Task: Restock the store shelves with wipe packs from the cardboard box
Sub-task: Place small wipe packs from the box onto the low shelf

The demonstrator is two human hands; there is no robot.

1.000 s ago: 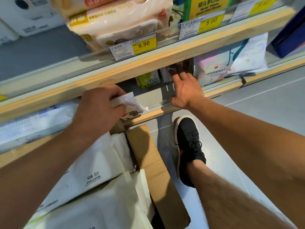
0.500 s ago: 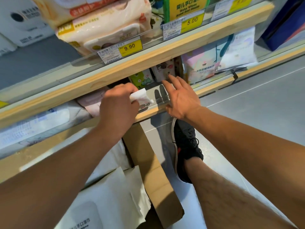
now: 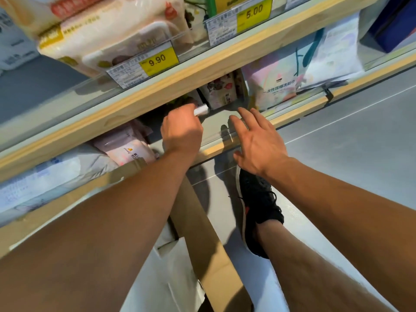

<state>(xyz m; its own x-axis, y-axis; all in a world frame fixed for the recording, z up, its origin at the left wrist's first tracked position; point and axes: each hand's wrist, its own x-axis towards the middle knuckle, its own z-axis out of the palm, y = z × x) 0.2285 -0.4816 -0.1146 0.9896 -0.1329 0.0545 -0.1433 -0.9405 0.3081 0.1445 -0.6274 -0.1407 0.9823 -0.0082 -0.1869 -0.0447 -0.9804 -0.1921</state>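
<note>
My left hand point(image 3: 181, 129) is closed around a small white wipe pack point(image 3: 201, 109), reaching into the lower shelf point(image 3: 213, 127) under the wooden shelf edge point(image 3: 157, 86). Only the pack's end shows past my fingers. My right hand point(image 3: 256, 140) hovers open, fingers spread, over the shelf's front lip just right of the left hand, holding nothing. Small wipe packs point(image 3: 219, 92) stand at the back of the shelf. Below my arms, the cardboard box point(image 3: 209, 248) sits on the floor with large white wipe packs point(image 3: 166, 278) in it.
Pink packs point(image 3: 132, 149) and a pale bag point(image 3: 56, 167) lie on the lower shelf to the left; a pastel bag point(image 3: 281, 84) stands to the right. Above, cream packs point(image 3: 117, 37) sit behind price tags 9.90 point(image 3: 157, 60) and 5.00 point(image 3: 254, 13). My black shoe point(image 3: 258, 206) rests on the grey floor.
My left hand has carried the small pack up from near the box and deeper into the lower shelf. My right hand has drawn back from the shelf's rear to its front lip.
</note>
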